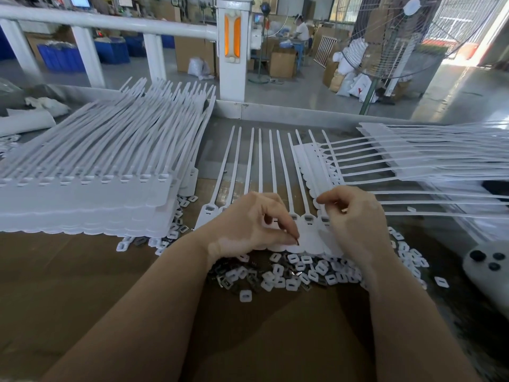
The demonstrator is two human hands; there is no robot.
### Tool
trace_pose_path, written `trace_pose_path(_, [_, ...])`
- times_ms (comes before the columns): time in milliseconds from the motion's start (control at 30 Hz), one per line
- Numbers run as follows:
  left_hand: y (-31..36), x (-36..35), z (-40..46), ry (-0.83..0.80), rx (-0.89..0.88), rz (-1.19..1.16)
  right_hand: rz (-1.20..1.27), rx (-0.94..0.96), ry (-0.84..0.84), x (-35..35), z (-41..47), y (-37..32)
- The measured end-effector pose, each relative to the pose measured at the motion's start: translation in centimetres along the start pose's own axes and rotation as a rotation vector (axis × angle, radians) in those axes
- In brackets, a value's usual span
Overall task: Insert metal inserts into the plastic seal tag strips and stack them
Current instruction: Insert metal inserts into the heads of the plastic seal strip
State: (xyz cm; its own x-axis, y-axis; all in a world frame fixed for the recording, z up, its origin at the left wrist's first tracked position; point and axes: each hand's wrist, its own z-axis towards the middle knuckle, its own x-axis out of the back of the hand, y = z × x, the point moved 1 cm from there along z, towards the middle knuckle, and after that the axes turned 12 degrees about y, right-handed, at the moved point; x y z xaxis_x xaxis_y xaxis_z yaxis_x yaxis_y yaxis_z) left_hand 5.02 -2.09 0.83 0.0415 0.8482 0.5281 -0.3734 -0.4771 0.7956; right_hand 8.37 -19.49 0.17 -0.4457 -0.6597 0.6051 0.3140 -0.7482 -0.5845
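- Head view: both bare forearms reach forward from the bottom edge over a brown cardboard-covered desk (82, 285), wrists bent so the hands hang over the work.
- The left hand (248, 224) is turned palm-down with fingers curled; its thumb and forefinger tips meet at a small dark piece just above the flat tag end of the white plastic seal tag strip set (308, 235). What exactly the grip pinches is too small to tell.
- The right hand (355, 219) is arched over the right end of the same strip set, fingers curled downward, forefinger tip and thumb close together near the tag heads; whether that grip holds anything cannot be told.
- The strip set lies flat between the hands, its thin tails (260, 161) fanned away towards the far desk edge.
- A loose heap of small white and dark metal inserts (289, 277) lies just in front of the hands, under the wrists.
- A tall stack of white seal strips (91, 183) sits to the left; another spread of white strips (427, 153) lies to the right.
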Motion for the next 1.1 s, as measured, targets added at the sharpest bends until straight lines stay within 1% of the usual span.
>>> trace_pose_path(67, [0.0,0.0,0.1,0.152,-0.011,-0.079,0.242,-0.088,-0.083,0.4,0.0,-0.5])
trace_pose_path(133, [0.0,0.0,0.2,0.269,-0.034,-0.086,0.419,-0.144,-0.209,0.6,-0.2,-1.1])
trace_pose_path(200, [0.1,-0.2,0.2,0.344,-0.05,-0.074,0.506,-0.165,-0.329,0.8,-0.4,-1.4])
trace_pose_path(267, [0.0,-0.3,0.3,0.388,-0.05,-0.082,0.576,-0.191,-0.408,0.9,-0.4,-1.6])
trace_pose_path(333, [-0.1,-0.5,0.2,0.417,-0.032,-0.102,0.642,-0.232,-0.429,0.9,-0.4,-1.5])
trace_pose_path(500, [-0.1,-0.8,0.2,0.439,-0.046,-0.101,0.737,-0.326,-0.408,0.8,-0.2,-1.0])
trace_pose_path(567, [0.0,-0.9,0.3,0.444,-0.06,-0.084,0.769,-0.366,-0.392,0.8,-0.1,-0.8])
trace_pose_path(633, [-0.1,-0.9,0.3,0.468,-0.041,-0.068,0.777,-0.395,-0.341,0.9,0.0,-0.6])
trace_pose_path(700, [-0.3,-0.8,0.3,0.492,-0.008,-0.042,0.669,-0.366,-0.215,0.9,0.2,-0.1])
trace_pose_path(767, [-0.5,-0.7,0.3,0.488,0.025,-0.018,0.391,-0.258,-0.052,0.8,0.4,0.4])
trace_pose_path(833, [-0.7,-0.5,0.2,0.479,0.052,-0.022,0.136,-0.143,0.036,0.6,0.4,0.5])
trace_pose_path(933, [-0.8,-0.5,0.2,0.474,0.082,-0.023,-0.01,-0.074,0.061,0.6,0.3,0.8])
trace_pose_path(1100, [-1.1,-0.5,0.2,0.446,0.135,-0.007,-0.153,-0.058,0.032,1.1,0.1,0.6])
